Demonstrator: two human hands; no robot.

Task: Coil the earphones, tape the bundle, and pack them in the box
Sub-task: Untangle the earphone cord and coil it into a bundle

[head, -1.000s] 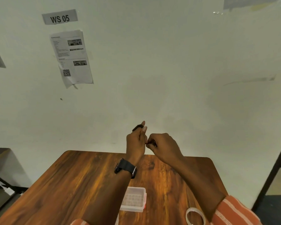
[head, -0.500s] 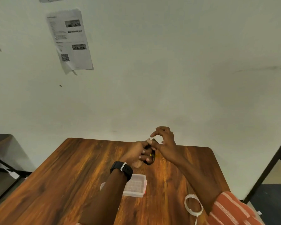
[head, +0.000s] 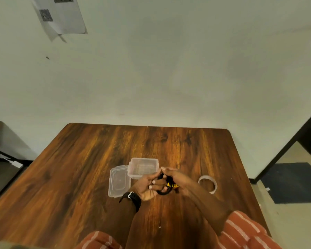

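Observation:
Black earphones with a yellow part [head: 166, 187] are bunched in a small coil between both hands, just above the wooden table [head: 79, 177]. My left hand [head: 149, 186], a dark watch on its wrist, curls its fingers around the coil. My right hand [head: 178, 178] grips the same coil from the right, thumb tips meeting on top. A small clear plastic box [head: 143, 167] stands open right behind the hands, with its clear lid [head: 118, 181] lying to the left. A roll of clear tape [head: 208, 183] lies right of my right hand. Most of the cable is hidden by fingers.
The table's far edge meets a pale wall with a printed sheet [head: 61, 17] at upper left. A dark table frame [head: 5, 157] stands at left, a dark door frame and floor mat [head: 293, 182] at right.
The view has tilted down and both hands have dropped from in front of the wall to just above the table, near the box. The earphones stay held between them; lid and tape now show fully.

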